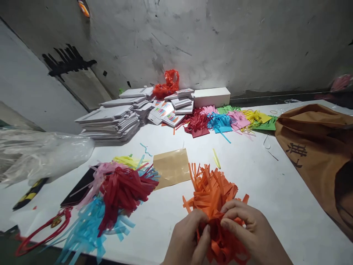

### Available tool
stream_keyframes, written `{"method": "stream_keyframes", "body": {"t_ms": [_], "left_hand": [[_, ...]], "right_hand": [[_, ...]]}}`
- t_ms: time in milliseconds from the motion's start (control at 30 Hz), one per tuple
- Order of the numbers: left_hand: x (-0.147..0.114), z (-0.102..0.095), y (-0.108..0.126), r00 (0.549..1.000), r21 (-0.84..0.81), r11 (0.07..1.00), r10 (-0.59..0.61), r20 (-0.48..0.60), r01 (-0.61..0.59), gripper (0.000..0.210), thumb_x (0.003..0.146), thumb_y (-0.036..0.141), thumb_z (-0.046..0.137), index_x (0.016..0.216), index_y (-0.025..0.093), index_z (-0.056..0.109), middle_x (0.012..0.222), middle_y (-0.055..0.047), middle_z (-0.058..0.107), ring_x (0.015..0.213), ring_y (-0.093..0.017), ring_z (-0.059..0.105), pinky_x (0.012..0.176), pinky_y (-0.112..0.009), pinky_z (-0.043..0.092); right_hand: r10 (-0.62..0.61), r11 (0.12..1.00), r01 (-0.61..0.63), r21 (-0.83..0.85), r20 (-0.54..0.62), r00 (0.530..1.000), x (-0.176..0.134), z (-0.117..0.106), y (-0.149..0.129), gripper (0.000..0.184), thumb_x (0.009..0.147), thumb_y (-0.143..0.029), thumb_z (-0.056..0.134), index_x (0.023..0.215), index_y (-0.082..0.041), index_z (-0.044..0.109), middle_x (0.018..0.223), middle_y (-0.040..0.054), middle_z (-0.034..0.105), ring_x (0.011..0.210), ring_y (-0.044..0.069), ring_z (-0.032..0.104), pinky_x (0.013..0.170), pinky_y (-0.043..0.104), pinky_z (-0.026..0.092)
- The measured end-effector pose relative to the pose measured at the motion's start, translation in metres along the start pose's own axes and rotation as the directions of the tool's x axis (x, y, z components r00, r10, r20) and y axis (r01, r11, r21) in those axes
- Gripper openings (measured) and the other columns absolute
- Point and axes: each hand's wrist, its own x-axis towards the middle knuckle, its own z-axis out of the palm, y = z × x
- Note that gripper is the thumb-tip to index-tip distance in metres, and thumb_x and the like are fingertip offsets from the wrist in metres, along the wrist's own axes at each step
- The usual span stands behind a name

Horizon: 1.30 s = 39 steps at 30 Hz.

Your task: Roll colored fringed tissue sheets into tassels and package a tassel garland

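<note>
Both hands pinch a bunch of orange paper fringe (213, 187) over the front of the white table. My left hand (190, 235) grips its middle from the left, thumb against forefinger. From the right, my right hand (248, 228) pinches the same bunch close by. Fringed strips spread out above and below the fingers, and part of the bunch is hidden behind the hands. Left of them lies a pile of fringe with a dark red bundle (124, 187) on top, light blue fringe (91, 221) below, and pink and yellow ones behind. A brown paper envelope (171, 167) lies flat just beyond.
White boxes or cards (110, 121) are stacked at the back left, near a red plastic bag (167, 84). Several coloured tassels (220, 121) line the back. A brown cloth bag (309, 140) lies right; a plastic bag (49, 151), cutter (30, 193) and red cord (41, 233) lie left.
</note>
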Motion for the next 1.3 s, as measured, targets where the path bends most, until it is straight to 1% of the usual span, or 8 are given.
{"method": "stream_keyframes", "body": {"t_ms": [100, 233, 467, 600, 733, 1033, 1200, 1300], "left_hand": [[0.002, -0.002, -0.001, 1.0, 0.02, 1.0, 0.009, 0.029, -0.009, 0.016, 0.099, 0.022, 0.044, 0.087, 0.021, 0.056, 0.074, -0.002, 0.059, 0.062, -0.014, 0.054, 0.051, -0.021, 0.039], [0.003, -0.001, -0.001, 0.999, 0.023, 0.999, 0.025, 0.029, -0.026, 0.011, 0.097, 0.021, 0.046, 0.092, 0.022, 0.056, 0.074, -0.001, 0.059, 0.062, -0.013, 0.054, 0.053, -0.021, 0.04], [0.011, -0.007, 0.001, 0.977, 0.123, 0.977, 0.16, 0.141, -0.177, 0.01, 0.092, 0.014, 0.046, 0.087, 0.023, 0.048, 0.074, 0.0, 0.059, 0.06, -0.013, 0.054, 0.054, -0.021, 0.041], [0.019, -0.021, 0.004, 0.964, 0.215, 0.955, 0.16, 0.211, -0.206, 0.014, 0.094, 0.01, 0.047, 0.093, 0.023, 0.052, 0.079, 0.0, 0.063, 0.064, -0.014, 0.058, 0.058, -0.022, 0.043], [0.021, -0.028, 0.013, 0.978, 0.279, 0.941, 0.207, -0.028, -0.191, 0.015, 0.098, 0.011, 0.05, 0.105, 0.022, 0.057, 0.103, -0.007, 0.066, 0.09, -0.019, 0.063, 0.076, -0.027, 0.05], [0.02, -0.013, 0.022, 0.894, 0.42, 0.834, 0.436, -0.102, -0.358, 0.014, 0.096, 0.008, 0.056, 0.1, 0.018, 0.066, 0.094, -0.007, 0.068, 0.087, -0.02, 0.056, 0.078, -0.031, 0.047], [0.021, -0.027, 0.023, 0.759, 0.441, 0.705, 0.647, -0.079, -0.555, 0.016, 0.103, 0.017, 0.052, 0.094, 0.019, 0.066, 0.087, -0.003, 0.073, 0.081, -0.017, 0.059, 0.086, -0.032, 0.046], [0.016, -0.042, 0.02, 0.769, 0.308, 0.749, 0.634, -0.078, -0.586, 0.014, 0.105, 0.022, 0.051, 0.096, 0.023, 0.062, 0.084, 0.001, 0.076, 0.079, -0.015, 0.063, 0.092, -0.032, 0.047]], "right_hand": [[-0.182, 0.962, 0.169, -0.213, -0.044, 0.982, -0.001, -0.001, 0.003, 0.02, 0.098, -0.024, 0.054, 0.083, -0.025, 0.068, 0.096, 0.0016, 0.07, 0.084, 0.014, 0.07, 0.075, 0.021, 0.058], [-0.527, 0.72, 0.425, -0.549, -0.033, 0.849, -0.004, 0.004, 0.007, 0.016, 0.094, -0.01, 0.053, 0.102, -0.021, 0.061, 0.106, 0.0066, 0.069, 0.099, 0.018, 0.066, 0.088, 0.029, 0.056], [-0.645, 0.416, 0.469, -0.779, 0.111, 0.756, 0.003, 0.012, 0.009, 0.033, 0.093, -0.01, 0.045, 0.123, -0.008, 0.058, 0.111, 0.0169, 0.07, 0.094, 0.025, 0.069, 0.08, 0.041, 0.056], [-0.506, 0.621, 0.442, -0.647, 0.099, 0.857, 0.008, 0.0, 0.004, 0.023, 0.093, -0.009, 0.046, 0.107, -0.018, 0.063, 0.099, 0.0073, 0.071, 0.087, 0.02, 0.068, 0.075, 0.034, 0.056], [-0.205, 0.837, 0.243, -0.489, 0.132, 0.97, 0.012, -0.006, -0.002, 0.024, 0.095, -0.012, 0.044, 0.091, -0.024, 0.063, 0.085, -0.0015, 0.067, 0.074, 0.014, 0.066, 0.065, 0.027, 0.054], [-0.185, 0.838, 0.224, -0.497, 0.128, 0.974, 0.004, 0.004, -0.004, 0.03, 0.097, -0.016, 0.036, 0.092, -0.023, 0.064, 0.085, 0.0003, 0.068, 0.074, 0.015, 0.067, 0.064, 0.027, 0.055], [-0.3, 0.801, 0.21, -0.561, -0.073, 0.951, 0.006, -0.006, 0.006, 0.032, 0.094, -0.019, 0.037, 0.099, -0.024, 0.068, 0.088, -0.0003, 0.074, 0.077, 0.014, 0.073, 0.068, 0.024, 0.058], [-0.28, 0.836, 0.152, -0.527, -0.171, 0.945, 0.016, -0.027, 0.018, 0.031, 0.094, -0.032, 0.041, 0.094, -0.025, 0.072, 0.089, 0.0001, 0.077, 0.078, 0.015, 0.075, 0.068, 0.022, 0.058]]}}
